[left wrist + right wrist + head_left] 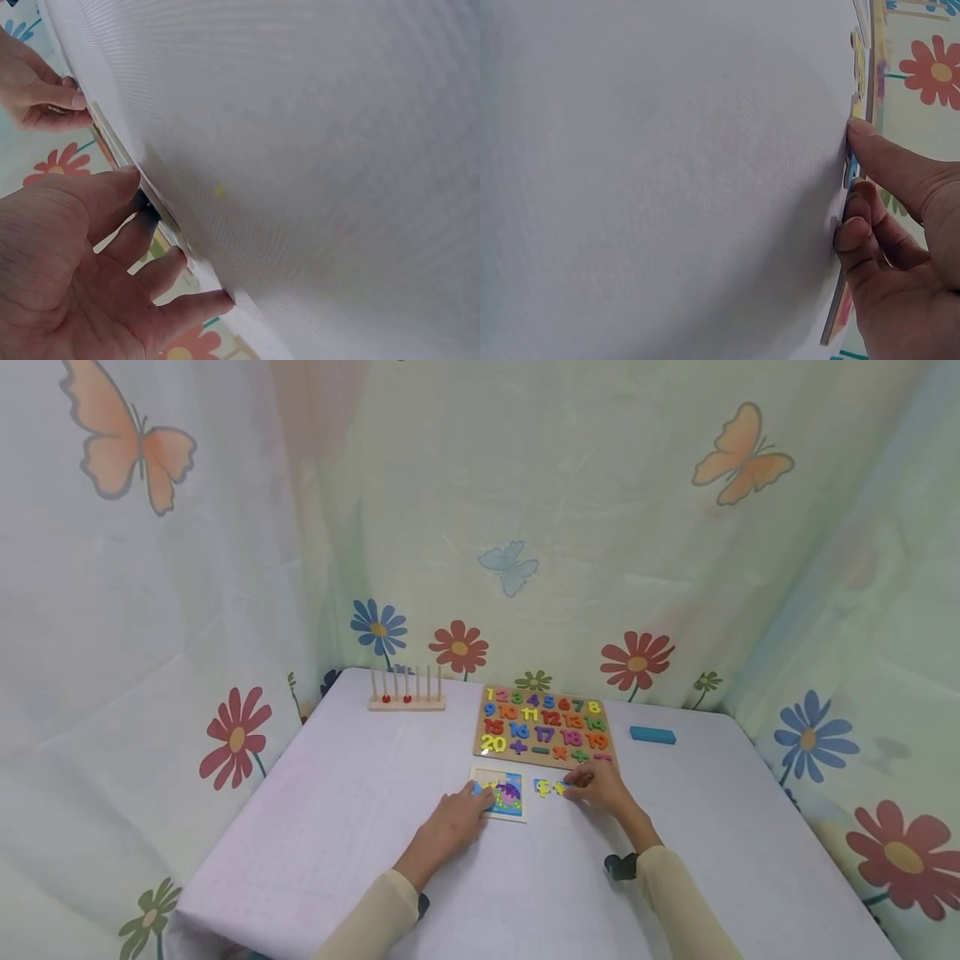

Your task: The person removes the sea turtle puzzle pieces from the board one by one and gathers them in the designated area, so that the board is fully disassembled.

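Observation:
A small wooden jigsaw puzzle board (507,815) with a purple and yellow picture lies on the white table, partly filled. My left hand (455,821) rests on its left side, fingers fairly straight; in the left wrist view the thumb and fingertips touch the board's thin edge (169,217). To the right of the board lie loose blue and yellow puzzle pieces (543,787). My right hand (598,785) pinches the rightmost puzzle piece between thumb and fingers, low at the table. In the right wrist view that piece's blue edge (852,171) shows between thumb and fingertips.
Behind the puzzle lies a wooden number board (545,727) with coloured numerals. A peg rack (407,703) with two red beads stands at the back left. At the back right is a teal block (652,735). Printed curtains surround the table (540,893).

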A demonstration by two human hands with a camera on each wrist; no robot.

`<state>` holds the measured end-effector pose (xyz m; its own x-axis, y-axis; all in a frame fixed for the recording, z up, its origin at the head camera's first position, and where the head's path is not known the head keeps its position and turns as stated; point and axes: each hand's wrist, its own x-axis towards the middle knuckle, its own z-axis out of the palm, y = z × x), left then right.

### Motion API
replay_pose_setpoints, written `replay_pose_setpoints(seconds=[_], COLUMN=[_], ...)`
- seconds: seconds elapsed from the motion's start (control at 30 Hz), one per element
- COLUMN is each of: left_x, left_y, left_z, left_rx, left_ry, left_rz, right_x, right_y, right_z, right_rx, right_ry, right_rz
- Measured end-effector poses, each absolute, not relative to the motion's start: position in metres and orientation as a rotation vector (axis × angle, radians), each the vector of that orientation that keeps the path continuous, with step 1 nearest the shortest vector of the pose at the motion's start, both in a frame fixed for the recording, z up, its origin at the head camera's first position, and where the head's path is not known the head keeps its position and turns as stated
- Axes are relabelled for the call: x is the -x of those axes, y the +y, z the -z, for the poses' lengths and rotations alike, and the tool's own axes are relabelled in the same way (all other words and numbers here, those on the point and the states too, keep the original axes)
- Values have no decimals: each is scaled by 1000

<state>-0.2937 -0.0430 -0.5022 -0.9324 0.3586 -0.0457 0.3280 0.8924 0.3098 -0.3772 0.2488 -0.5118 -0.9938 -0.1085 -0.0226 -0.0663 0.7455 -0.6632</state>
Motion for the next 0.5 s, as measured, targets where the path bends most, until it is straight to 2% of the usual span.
replay_pose_setpoints(seconds=[0.33, 0.5], left_x=[294, 295], left_y=[-43, -42], left_z=[503, 504], left_rx=[-537, -531], left_ry=[2953, 2948], left_rz=[-431, -441], right_x=[379, 379], right_y=[243, 225], right_z=[504, 488], right_rx=[88, 194], right_ry=[2927, 3055], right_rz=[1278, 1436])
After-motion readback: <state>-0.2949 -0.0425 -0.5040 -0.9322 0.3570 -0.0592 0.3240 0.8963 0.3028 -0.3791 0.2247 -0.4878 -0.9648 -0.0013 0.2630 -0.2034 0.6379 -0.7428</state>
